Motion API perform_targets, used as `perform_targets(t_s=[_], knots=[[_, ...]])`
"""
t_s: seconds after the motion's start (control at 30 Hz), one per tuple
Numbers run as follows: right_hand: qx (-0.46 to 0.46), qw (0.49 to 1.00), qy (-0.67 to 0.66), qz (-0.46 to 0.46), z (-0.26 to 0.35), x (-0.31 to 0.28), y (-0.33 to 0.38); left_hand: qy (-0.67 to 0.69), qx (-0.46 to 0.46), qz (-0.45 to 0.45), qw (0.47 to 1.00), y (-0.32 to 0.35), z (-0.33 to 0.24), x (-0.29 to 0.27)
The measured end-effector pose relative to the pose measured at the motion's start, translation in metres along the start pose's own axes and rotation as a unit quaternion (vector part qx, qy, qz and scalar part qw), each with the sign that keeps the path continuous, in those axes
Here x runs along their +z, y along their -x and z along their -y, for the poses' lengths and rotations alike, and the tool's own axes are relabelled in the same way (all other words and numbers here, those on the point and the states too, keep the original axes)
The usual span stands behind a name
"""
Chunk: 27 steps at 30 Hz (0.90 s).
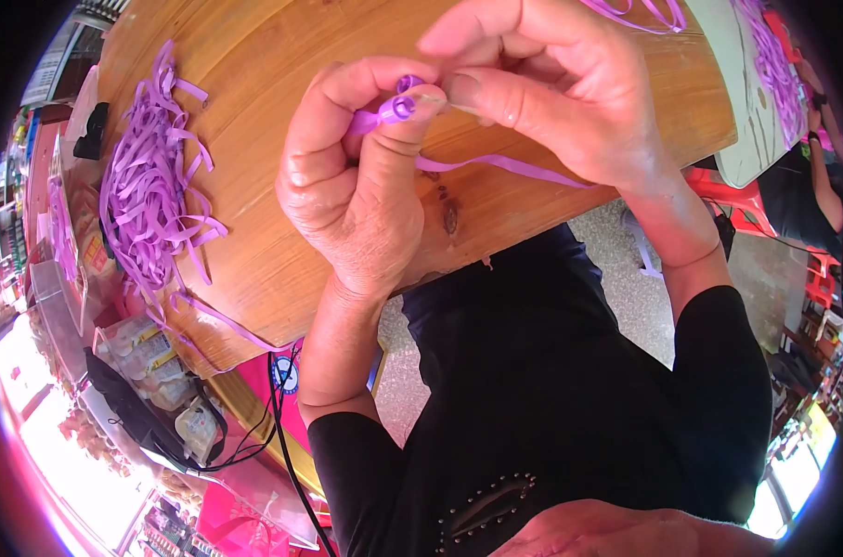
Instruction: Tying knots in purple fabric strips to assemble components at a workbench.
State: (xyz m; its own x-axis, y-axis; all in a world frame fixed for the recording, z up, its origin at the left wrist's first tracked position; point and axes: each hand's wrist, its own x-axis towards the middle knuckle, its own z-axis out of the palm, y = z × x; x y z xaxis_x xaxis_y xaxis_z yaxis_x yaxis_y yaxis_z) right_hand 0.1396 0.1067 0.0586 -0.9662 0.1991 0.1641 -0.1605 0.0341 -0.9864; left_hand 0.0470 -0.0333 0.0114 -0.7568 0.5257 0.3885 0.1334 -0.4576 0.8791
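Observation:
Over the table, my left hand [356, 176] is closed, its thumb and index finger pinching a purple ribbon [398, 110] that is curled into small glossy rings at the fingertips. From behind that hand, a loose length of the ribbon [505, 164] trails right and passes behind my right wrist. My right hand [565, 97] meets the left at the fingertips. Its index finger is lifted, while the thumb bends in toward the fingers behind it. Whatever lies between them is hidden.
A heap of purple ribbons [152, 176] lies on the left of the wooden table [301, 28], some strands hanging past its edge. More ribbon [649, 11] is at the far right. Black cables [278, 408] hang at lower left. Red stools [732, 200] and another person [807, 190] are at right.

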Motion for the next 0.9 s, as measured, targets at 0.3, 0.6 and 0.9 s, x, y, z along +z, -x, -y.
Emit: perform_targets(t_s=[0.3, 0.6, 0.9], knots=[[-0.321, 0.940, 0.101, 0.059, -0.034, -0.024, -0.022, 0.011, -0.076, 0.004, 0.997, -0.002, 0.001, 0.004], [0.077, 0.989, -0.083, -0.098, -0.008, -0.009, -0.006, -0.042, -0.116, -0.001, 0.992, -0.002, 0.002, -0.003], [-0.337, 0.940, 0.037, 0.048, -0.044, -0.025, -0.027, 0.028, -0.079, 0.006, 0.996, -0.008, -0.001, -0.003]])
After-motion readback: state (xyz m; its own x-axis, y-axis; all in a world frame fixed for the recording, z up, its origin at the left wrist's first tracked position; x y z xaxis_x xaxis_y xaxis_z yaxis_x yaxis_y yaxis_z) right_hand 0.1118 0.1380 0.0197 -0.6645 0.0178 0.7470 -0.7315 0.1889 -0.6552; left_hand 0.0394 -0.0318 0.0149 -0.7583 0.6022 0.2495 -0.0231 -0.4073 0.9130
